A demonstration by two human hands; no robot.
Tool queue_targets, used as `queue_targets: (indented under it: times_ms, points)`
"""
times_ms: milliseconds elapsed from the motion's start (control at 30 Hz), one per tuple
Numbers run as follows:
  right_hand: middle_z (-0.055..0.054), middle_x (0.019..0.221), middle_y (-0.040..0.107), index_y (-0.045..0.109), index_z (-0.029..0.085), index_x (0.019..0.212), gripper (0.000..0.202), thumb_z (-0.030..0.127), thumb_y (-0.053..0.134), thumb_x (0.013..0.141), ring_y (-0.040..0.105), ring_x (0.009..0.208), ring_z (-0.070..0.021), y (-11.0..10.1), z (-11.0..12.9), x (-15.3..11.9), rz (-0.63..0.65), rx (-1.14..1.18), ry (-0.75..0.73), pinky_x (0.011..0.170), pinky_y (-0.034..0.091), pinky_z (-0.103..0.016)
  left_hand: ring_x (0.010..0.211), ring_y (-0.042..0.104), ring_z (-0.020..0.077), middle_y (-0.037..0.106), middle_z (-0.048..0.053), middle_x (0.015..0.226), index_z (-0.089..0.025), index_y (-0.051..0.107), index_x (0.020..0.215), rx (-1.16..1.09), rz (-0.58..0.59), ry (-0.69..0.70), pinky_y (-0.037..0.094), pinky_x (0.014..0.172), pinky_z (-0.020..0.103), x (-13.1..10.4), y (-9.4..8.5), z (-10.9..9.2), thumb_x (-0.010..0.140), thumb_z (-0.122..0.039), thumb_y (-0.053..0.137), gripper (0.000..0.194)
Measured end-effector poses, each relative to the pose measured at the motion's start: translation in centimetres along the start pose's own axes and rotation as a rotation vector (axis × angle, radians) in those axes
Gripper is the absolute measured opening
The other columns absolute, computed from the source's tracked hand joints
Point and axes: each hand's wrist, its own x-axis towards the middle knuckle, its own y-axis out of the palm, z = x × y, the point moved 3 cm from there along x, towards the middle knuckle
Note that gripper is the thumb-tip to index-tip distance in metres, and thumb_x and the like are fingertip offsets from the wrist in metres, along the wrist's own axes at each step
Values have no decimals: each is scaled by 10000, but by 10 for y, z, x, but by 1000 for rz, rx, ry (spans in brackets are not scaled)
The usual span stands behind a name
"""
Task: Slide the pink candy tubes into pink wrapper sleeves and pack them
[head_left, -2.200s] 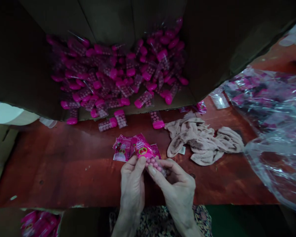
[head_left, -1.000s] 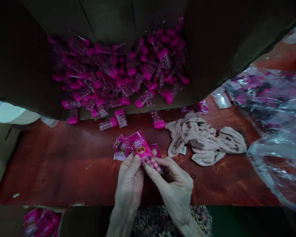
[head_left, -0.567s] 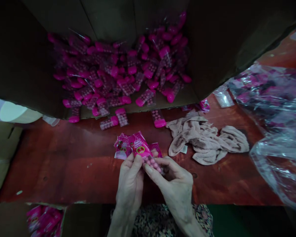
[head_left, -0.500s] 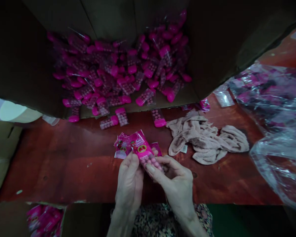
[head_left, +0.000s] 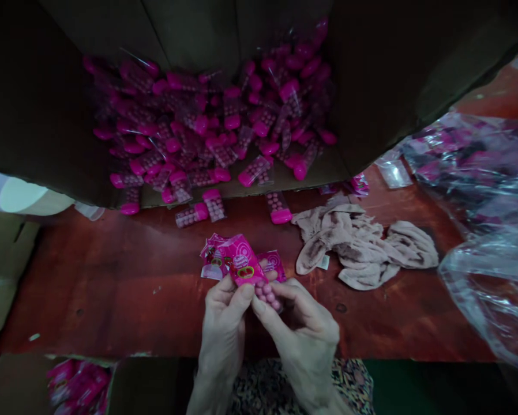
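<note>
Between my hands is a pink printed wrapper [head_left: 245, 262] with a clear container of pink balls [head_left: 269, 294] showing at its lower end. My left hand [head_left: 224, 317] pinches the wrapper's lower edge with the thumb on top. My right hand [head_left: 306, 334] is closed around the container, its thumb close to my left thumb. The wrapper seems to cover the container's far end, which is hidden. Flat pink wrappers [head_left: 216, 253] lie on the table just beyond my left hand, and another pink wrapper [head_left: 273, 263] sits behind my right fingers.
A cardboard box [head_left: 371, 104] on its side holds many pink-capped containers [head_left: 224, 115]. Several capped containers [head_left: 278, 207] lie before it on the red table [head_left: 112, 276]. Rightward are a crumpled cloth [head_left: 358, 242] and a clear plastic bag [head_left: 479, 230]. Pink packets [head_left: 79, 383] fill a box below left.
The wrapper has come down further over the container, so fewer balls show. My left thumb has shifted down and right, next to my right thumb.
</note>
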Motion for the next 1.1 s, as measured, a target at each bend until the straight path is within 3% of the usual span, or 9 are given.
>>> queue_targets:
  times_ms: [100,267,400,567,667,900,1100]
  points:
    - [16,731,632,658,209,860,194,102,700,704,599,640,-103,-1,2,-1,-13,-97,-137,616,506,-201,681,654,163,724,71,771,-158,714,833,-55,43,-51,513,694,294,2,4,-2,722,-242,681,142]
    - [-3,753,662,626,198,942,145,269,605,817,612,598,-110,3,-12,-1,121,34,172,553,502,-205,595,601,119,698,52,707,-141,689,770,-97,-32,22,482,564,221,5,4,-8,723,-276,682,143]
    - [21,575,574,599,163,841,237,316,433,912,519,461,-87,9,-8,-7,247,-13,192,456,417,-187,422,440,56,609,-16,559,-161,662,739,-78,-33,34,341,377,163,-1,4,-2,717,-276,689,120]
    - [12,536,534,574,166,770,293,365,407,907,449,426,-95,7,3,-23,97,-183,102,402,340,-197,385,323,32,488,-51,476,-147,615,676,2,-32,17,249,354,151,-22,2,7,723,-312,680,183]
    - [9,547,522,572,168,756,307,395,421,896,448,446,-100,8,9,-33,78,-185,87,403,337,-195,392,297,20,470,-56,488,-139,602,660,-15,-12,27,231,361,141,-35,-1,6,710,-319,691,207]
    - [47,523,487,575,166,746,302,424,479,871,403,398,-58,15,25,-50,273,173,220,368,331,-155,372,319,36,466,-58,486,-137,642,751,-77,17,52,258,304,145,-60,-11,-7,696,-349,694,226]
    - [25,580,573,629,166,770,197,356,592,809,517,457,-83,14,38,-63,485,243,161,455,447,-181,394,337,27,660,59,686,-98,681,820,-113,52,78,280,313,139,-82,-23,-17,766,-344,625,257]
